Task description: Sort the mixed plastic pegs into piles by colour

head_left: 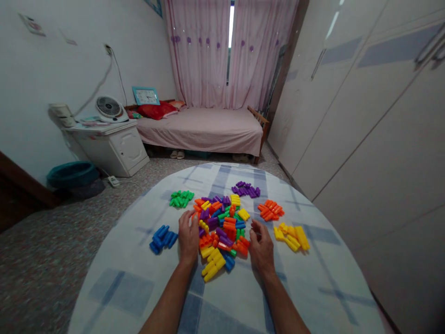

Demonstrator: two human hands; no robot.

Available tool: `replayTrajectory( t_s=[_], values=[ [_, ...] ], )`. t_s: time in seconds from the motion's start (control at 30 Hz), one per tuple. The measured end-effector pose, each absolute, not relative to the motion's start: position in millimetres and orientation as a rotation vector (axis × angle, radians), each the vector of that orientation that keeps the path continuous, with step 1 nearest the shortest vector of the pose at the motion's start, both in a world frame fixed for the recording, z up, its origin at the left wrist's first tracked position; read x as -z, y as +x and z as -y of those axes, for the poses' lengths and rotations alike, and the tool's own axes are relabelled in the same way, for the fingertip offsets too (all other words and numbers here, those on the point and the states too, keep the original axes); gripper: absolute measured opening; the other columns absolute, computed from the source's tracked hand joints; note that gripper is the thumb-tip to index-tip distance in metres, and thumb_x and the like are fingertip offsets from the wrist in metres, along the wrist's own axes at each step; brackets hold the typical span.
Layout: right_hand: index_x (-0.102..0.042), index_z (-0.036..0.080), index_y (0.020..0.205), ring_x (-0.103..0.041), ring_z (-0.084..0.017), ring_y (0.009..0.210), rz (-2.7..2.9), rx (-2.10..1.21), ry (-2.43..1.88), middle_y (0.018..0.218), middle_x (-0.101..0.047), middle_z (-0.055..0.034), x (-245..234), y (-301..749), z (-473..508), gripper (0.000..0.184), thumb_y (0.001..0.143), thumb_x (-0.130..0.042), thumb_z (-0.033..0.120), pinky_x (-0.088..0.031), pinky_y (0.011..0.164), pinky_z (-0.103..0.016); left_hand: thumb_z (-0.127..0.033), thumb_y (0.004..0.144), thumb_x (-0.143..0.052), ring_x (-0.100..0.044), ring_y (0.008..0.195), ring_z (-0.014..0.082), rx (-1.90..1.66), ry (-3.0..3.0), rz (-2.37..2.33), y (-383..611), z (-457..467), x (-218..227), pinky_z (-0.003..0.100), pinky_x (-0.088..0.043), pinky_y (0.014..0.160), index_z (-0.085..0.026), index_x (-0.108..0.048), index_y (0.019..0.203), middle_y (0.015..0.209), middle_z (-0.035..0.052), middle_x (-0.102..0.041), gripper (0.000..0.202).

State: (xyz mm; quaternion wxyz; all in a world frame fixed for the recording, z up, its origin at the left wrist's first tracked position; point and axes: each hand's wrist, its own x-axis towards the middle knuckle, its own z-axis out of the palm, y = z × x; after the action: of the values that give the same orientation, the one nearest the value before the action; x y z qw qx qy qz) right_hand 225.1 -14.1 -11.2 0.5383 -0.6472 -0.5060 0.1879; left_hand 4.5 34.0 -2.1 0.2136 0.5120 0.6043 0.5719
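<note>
A mixed pile of plastic building pieces (pixel 227 223) in several colours lies mid-table, between my two hands. My left hand (pixel 188 234) rests along the pile's left edge, fingers stretched forward, nothing visibly in it. On the right edge is my right hand (pixel 261 246), its fingers loosely bent and apart, holding nothing I can see. Sorted by colour around the pile are blue pieces (pixel 162 239) just left of my left hand, green pieces (pixel 181 199), purple pieces (pixel 246 189), orange pieces (pixel 270 210) and, right of my right hand, yellow pieces (pixel 292 237).
The round table has a blue-and-white checked cloth (pixel 121 292). Beyond it stands a bed (pixel 205 127) under pink curtains (pixel 205 55). A white cabinet (pixel 114 148) bears a fan (pixel 109 109), with a teal bin (pixel 73 175) nearby. Tall wardrobe doors (pixel 347 116) line the right side.
</note>
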Motion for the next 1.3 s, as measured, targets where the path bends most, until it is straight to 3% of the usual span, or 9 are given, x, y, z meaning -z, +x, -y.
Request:
replayTrajectory(
  t_s=[0.67,0.9,1.3],
  values=[
    [-0.06,0.017,0.109,-0.06,-0.02,0.089,1.433,-0.401,-1.656,0.105,-0.061,-0.0082,-3.7,229.3,1.2,0.034,0.079,-0.047,0.027,-0.049,0.083,-0.037,-0.042,0.091,-0.032,-0.05,0.115,0.0213,-1.565,1.436,-1.703,3.2,-55.8,11.3,0.037,-0.036,0.105,-0.018,-0.058,0.107,0.117,0.0101,-0.056,0.039],
    [-0.06,0.019,0.118,-0.053,-0.022,0.111,1.723,-0.152,-1.823,0.115,-0.061,-0.0098,-18.3,235.6,-38.9,0.038,0.084,-0.045,0.017,-0.039,0.1,-0.038,-0.044,0.09,-0.032,-0.049,0.115,0.0229,-1.512,1.481,-1.729,2.0,-56.3,11.1,0.038,-0.036,0.105,-0.018,-0.059,0.106,0.118,0.0103,-0.055,0.04],
    [-0.057,0.018,0.124,-0.057,-0.022,0.104,1.987,-0.194,-1.878,0.113,-0.062,-0.0101,-22.3,245.6,-58.1,0.044,0.081,-0.058,0.017,-0.044,0.088,-0.03,-0.045,0.09,-0.031,-0.049,0.116,0.0258,-1.465,1.528,-1.773,1.6,-58.0,12.4,0.041,-0.036,0.105,-0.015,-0.06,0.106,0.122,0.0138,-0.053,0.046]
  ],
)
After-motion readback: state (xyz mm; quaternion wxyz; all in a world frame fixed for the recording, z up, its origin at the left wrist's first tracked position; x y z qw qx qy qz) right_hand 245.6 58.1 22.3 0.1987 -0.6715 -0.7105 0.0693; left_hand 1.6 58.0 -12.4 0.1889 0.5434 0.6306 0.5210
